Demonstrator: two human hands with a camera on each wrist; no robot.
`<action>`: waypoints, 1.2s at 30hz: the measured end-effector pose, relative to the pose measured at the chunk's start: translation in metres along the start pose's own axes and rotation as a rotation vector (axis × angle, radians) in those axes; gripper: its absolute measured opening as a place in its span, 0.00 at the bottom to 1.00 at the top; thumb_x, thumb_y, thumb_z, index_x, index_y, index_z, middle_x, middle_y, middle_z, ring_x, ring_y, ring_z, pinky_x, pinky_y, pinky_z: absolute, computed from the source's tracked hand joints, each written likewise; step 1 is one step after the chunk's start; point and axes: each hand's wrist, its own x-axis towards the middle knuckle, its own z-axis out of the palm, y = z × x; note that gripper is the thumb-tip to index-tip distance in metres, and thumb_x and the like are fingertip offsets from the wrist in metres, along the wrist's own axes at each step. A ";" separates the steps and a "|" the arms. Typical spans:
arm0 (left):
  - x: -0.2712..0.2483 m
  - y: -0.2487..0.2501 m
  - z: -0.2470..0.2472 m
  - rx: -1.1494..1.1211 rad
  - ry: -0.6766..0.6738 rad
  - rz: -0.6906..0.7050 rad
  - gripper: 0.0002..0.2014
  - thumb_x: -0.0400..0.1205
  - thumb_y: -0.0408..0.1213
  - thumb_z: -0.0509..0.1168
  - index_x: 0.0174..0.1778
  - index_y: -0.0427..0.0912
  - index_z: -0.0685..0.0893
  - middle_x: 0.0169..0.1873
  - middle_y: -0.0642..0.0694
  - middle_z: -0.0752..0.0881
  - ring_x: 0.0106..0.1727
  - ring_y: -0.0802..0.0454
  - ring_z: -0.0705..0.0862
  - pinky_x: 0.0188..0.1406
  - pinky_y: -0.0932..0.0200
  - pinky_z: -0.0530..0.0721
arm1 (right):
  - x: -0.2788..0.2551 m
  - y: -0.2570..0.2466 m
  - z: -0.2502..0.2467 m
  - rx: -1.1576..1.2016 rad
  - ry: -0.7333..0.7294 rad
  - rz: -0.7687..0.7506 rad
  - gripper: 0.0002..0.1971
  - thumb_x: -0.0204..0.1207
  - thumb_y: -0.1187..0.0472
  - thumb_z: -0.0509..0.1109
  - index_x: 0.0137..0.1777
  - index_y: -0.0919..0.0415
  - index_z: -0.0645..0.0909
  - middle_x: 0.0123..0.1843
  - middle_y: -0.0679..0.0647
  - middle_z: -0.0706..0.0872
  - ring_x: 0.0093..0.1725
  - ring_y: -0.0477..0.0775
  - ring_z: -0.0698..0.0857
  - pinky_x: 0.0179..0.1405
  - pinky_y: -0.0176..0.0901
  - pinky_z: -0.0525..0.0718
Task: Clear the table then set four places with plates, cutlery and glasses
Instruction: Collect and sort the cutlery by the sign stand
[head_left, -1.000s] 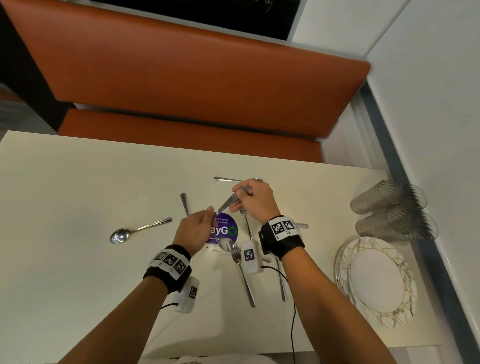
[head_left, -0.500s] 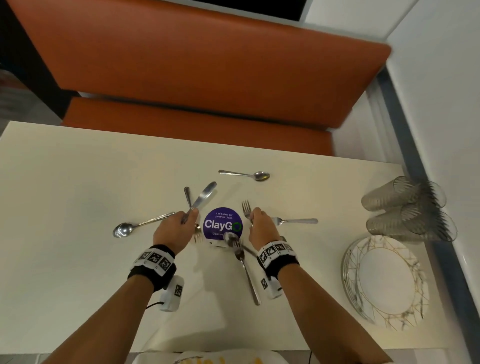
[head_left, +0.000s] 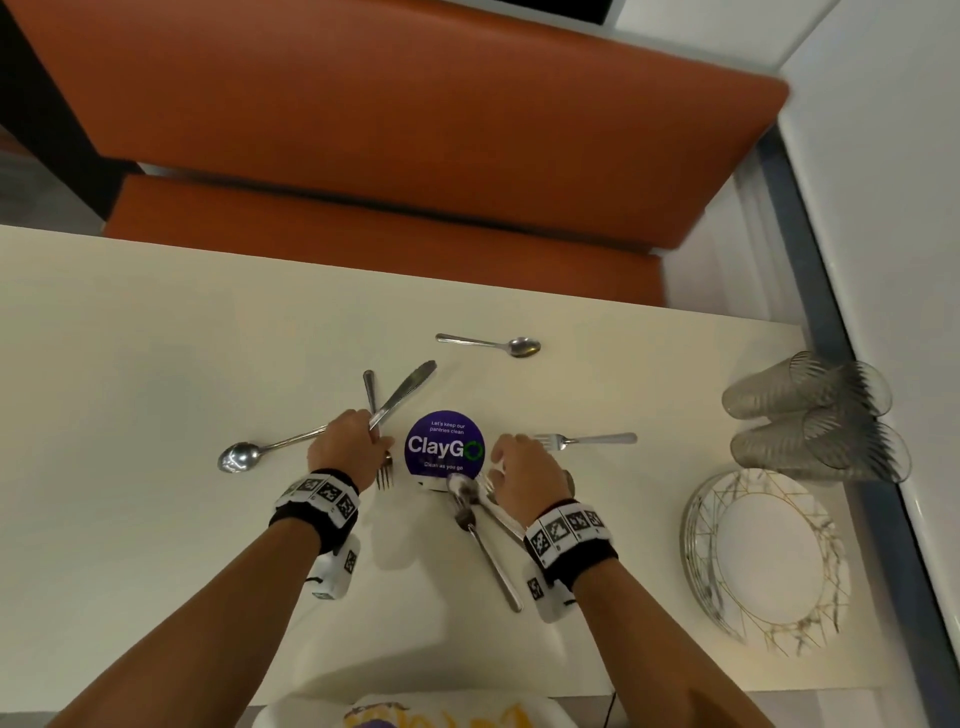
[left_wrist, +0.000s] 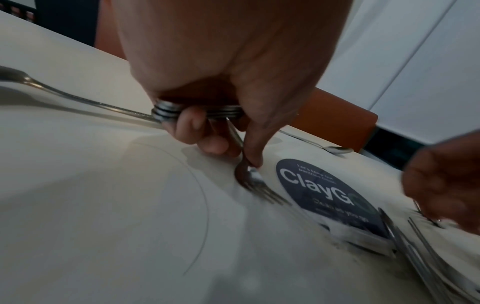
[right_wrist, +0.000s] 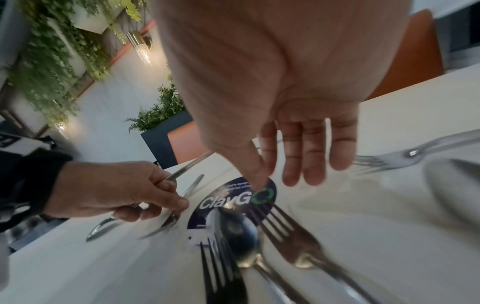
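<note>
My left hand (head_left: 348, 447) grips table knives (head_left: 410, 384) with their handles stacked in the palm (left_wrist: 166, 112). Its fingertip presses on a fork (left_wrist: 257, 183) lying left of the purple ClayGo sticker (head_left: 444, 449). My right hand (head_left: 519, 462) is held open with straight fingers (right_wrist: 314, 164) just above a small pile of cutlery, a spoon (head_left: 462, 488) and forks (right_wrist: 291, 236), and holds nothing. Another fork (head_left: 587, 440) lies just right of it. Two loose spoons lie on the table, one far (head_left: 514, 345) and one left (head_left: 241, 457).
A stack of gold-patterned plates (head_left: 763, 561) sits at the right edge of the white table (head_left: 156, 545), with clear glasses (head_left: 810, 415) lying on their sides behind it. An orange bench (head_left: 415, 130) runs along the far side, and a wall is on the right.
The right hand has let go of the knife it passed to the left hand and dropped open over the cutlery pile. The left hand moved left and down onto the fork.
</note>
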 end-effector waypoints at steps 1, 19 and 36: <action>-0.002 -0.004 0.000 -0.007 -0.001 -0.008 0.14 0.84 0.46 0.72 0.38 0.46 0.76 0.41 0.48 0.82 0.43 0.45 0.83 0.42 0.49 0.80 | 0.006 -0.006 0.001 0.067 0.019 -0.039 0.13 0.80 0.55 0.71 0.62 0.53 0.77 0.58 0.52 0.81 0.58 0.54 0.80 0.56 0.48 0.83; -0.006 0.038 -0.012 0.229 -0.120 0.364 0.20 0.88 0.61 0.55 0.39 0.51 0.77 0.32 0.52 0.85 0.35 0.47 0.84 0.39 0.54 0.83 | 0.041 -0.003 -0.015 0.479 0.157 -0.032 0.34 0.78 0.68 0.74 0.80 0.48 0.66 0.70 0.50 0.76 0.65 0.49 0.79 0.64 0.42 0.83; 0.045 0.045 0.014 0.009 -0.060 0.535 0.08 0.83 0.35 0.71 0.56 0.47 0.88 0.53 0.51 0.81 0.55 0.51 0.76 0.60 0.51 0.79 | 0.074 0.038 -0.003 0.162 0.133 -0.195 0.08 0.81 0.62 0.74 0.58 0.59 0.88 0.50 0.52 0.83 0.48 0.52 0.82 0.55 0.46 0.85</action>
